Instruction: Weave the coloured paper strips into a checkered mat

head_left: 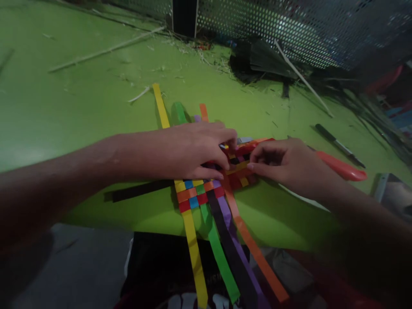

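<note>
A small checkered mat woven from coloured strips (pixel 202 198) lies near the table's front edge. My left hand (pixel 196 150) rests across it from the left, fingers bent and pressing on the weave, hiding its upper middle. Between thumb and forefinger, my right hand (pixel 285 165) pinches the end of a yellow strip (pixel 238 167) at the mat's right side. Loose ends in yellow (pixel 195 262), green (pixel 219 253), black (pixel 230 253) and orange (pixel 257 253) hang over the edge. Another black strip (pixel 141 191) sticks out leftward, and a yellow end (pixel 161 105) points away from me.
On the green table (pixel 80 103), an object with a red-orange handle (pixel 343 166) lies beyond my right hand, with a black pen-like tool (pixel 339 145) behind it. Thin pale sticks (pixel 109 50), fibre scraps and dark strips (pixel 257 60) lie toward the perforated metal screen (pixel 289 25).
</note>
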A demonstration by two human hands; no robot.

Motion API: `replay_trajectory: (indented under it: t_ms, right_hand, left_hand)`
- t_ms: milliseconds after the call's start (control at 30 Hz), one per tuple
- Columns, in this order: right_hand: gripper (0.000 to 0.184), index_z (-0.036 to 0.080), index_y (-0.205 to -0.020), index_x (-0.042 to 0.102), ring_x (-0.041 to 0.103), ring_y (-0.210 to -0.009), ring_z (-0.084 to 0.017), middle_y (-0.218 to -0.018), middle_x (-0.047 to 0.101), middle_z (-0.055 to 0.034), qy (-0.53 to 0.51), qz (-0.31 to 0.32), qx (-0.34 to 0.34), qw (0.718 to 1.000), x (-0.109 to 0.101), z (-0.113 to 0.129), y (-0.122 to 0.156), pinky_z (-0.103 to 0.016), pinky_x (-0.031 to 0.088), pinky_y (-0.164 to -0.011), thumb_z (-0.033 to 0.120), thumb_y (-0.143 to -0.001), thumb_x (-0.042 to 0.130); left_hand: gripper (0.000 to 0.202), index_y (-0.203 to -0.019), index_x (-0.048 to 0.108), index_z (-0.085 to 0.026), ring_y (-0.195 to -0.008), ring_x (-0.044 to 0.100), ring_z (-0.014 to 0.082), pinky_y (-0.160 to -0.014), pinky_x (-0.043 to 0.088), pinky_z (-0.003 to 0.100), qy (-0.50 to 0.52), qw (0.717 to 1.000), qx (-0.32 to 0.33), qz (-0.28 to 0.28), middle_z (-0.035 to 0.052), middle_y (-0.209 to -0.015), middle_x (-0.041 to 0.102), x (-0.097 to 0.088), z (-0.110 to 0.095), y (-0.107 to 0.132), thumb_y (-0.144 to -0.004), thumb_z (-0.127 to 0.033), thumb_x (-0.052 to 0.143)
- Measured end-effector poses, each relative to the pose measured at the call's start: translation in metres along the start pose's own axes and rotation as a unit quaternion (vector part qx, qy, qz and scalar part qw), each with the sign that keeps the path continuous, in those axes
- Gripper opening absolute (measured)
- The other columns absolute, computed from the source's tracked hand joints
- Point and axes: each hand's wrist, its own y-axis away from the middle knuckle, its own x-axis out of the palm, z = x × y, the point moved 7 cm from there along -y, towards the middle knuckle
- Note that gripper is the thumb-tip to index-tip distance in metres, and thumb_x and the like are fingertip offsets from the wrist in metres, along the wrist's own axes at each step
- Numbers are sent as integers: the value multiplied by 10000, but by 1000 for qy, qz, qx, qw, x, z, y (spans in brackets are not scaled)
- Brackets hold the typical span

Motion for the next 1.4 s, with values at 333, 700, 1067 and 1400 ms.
replay_trajectory:
  t_ms: [333,700,1067,1400]
  right_hand:
    - [292,188,-762,681,521,-563,-137,-648,635,-15,23,16,21,999,-2,-1,1,-294,352,-532,468,-844,703]
    - [147,204,-705,642,511,-554,-142,-600,606,2,58,-3,-3,998,1,8,5,-295,324,-521,289,-823,659]
    - [158,205,-679,606,463,-565,-134,-608,567,7,41,4,11,999,3,12,4,-298,315,-548,250,-830,612]
    - [176,207,-615,536,443,-553,-126,-574,528,18,92,-15,6,996,7,17,5,-301,284,-533,192,-785,578]
  left_hand:
    - [104,-912,775,-216,-958,554,238,-785,426,344,-48,998,-14,-23,79,-1074,599,4,-3,-5,-924,-301,715]
    - [112,-867,736,-198,-901,548,277,-681,384,350,-127,990,9,-58,97,-980,610,8,-9,-9,-918,-295,714]
    - [334,-852,686,-143,-922,639,269,-718,494,364,-257,957,108,-81,125,-990,696,13,-28,-2,-1010,-59,403]
    - [377,-827,716,-157,-873,686,231,-734,575,365,-294,947,112,-67,116,-990,740,19,-35,0,-1003,-55,399]
